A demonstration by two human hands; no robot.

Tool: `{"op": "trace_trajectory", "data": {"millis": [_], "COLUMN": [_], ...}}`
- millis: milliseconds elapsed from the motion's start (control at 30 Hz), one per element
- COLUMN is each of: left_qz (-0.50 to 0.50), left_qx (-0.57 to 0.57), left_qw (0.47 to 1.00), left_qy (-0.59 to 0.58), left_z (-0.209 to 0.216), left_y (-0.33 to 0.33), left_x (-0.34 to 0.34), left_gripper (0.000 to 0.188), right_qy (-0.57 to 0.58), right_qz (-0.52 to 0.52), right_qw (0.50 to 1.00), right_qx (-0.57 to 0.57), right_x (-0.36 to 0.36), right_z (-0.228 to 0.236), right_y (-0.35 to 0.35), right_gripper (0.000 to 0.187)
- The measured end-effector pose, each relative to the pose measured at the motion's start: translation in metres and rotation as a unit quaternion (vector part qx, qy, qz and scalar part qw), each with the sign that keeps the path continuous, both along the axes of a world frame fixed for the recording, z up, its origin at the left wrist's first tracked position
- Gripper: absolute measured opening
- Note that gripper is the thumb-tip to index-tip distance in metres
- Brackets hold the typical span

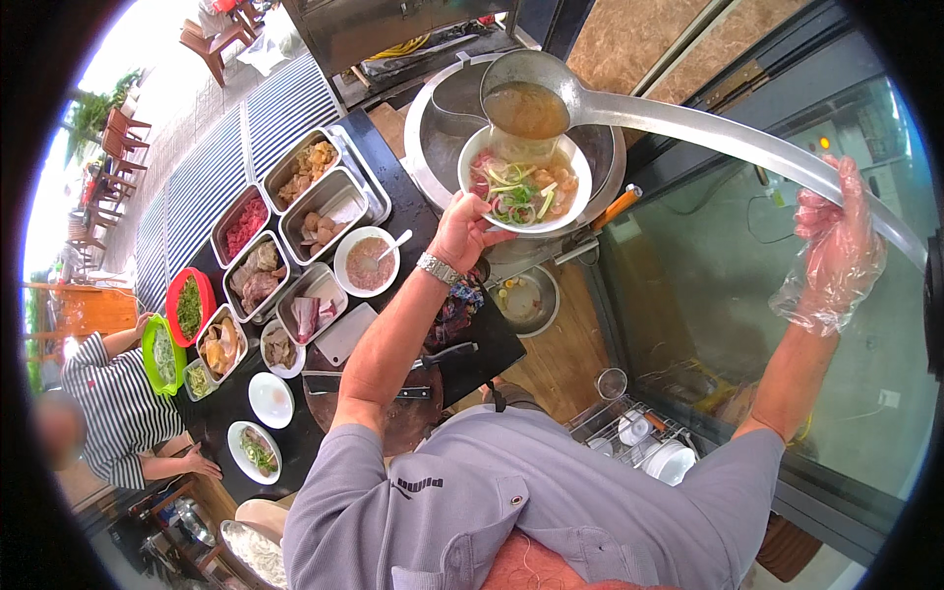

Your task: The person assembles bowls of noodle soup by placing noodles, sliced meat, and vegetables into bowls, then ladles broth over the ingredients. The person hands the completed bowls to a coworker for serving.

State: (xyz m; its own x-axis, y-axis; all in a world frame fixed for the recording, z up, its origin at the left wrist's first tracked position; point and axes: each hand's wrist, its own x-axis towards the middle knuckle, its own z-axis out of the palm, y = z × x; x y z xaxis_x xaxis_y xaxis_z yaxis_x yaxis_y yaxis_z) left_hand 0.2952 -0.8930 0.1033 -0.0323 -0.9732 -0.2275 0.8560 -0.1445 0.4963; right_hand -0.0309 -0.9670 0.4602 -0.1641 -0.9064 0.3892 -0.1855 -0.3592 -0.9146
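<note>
In my left hand [464, 234] is the rim of a white bowl [575, 211], gripped between thumb and fingers. Raw pink meat, onion slices and green herbs [521, 197] lie in it under clear broth. My right hand [836, 231], in a thin plastic glove, is closed around the long handle of a large metal ladle [678, 116]. The ladle's cup, holding brownish broth [528, 110], tilts over the bowl's far edge, and liquid runs down into the bowl. Beneath both stands a big round steel pot [425, 147].
Left of me, a black table [398, 128] carries steel trays of meat [258, 275], a bowl with a spoon [366, 262], a green basket [162, 356] and a round board with knives [393, 423]. A person in stripes [123, 403] stands beyond. A glass panel [708, 275] rises at right.
</note>
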Motion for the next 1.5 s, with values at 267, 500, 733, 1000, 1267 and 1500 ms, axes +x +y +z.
{"op": "trace_trajectory", "data": {"millis": [267,500,733,1000,1267,1500], "left_qz": [0.012,0.036,0.041,0.082,0.113,0.172], "left_qx": [-0.023,-0.034,-0.049,-0.001,-0.083,0.003], "left_qw": [0.999,0.999,0.998,0.996,0.962,0.984], "left_qy": [-0.034,-0.015,-0.027,-0.043,-0.233,-0.055], "left_z": [0.011,0.0,0.002,0.03,0.043,0.068], "left_y": [0.002,0.003,0.012,0.036,0.073,0.14], "left_x": [0.006,0.018,0.029,0.031,0.037,0.046], "left_gripper": [0.049,0.042,0.043,0.049,0.05,0.053], "right_qy": [0.042,0.036,0.029,0.157,0.129,-0.097], "right_qz": [-0.007,0.04,0.122,0.107,0.085,0.017], "right_qw": [0.998,0.997,0.992,0.971,0.973,0.993], "right_qx": [-0.053,-0.049,-0.027,-0.144,-0.172,0.066], "right_x": [0.013,0.017,-0.003,-0.04,-0.012,-0.06], "right_z": [-0.011,-0.014,-0.014,-0.013,-0.011,-0.026], "right_y": [0.014,0.029,0.052,0.101,0.12,0.022], "right_gripper": [0.051,0.052,0.051,0.051,0.05,0.05]}}
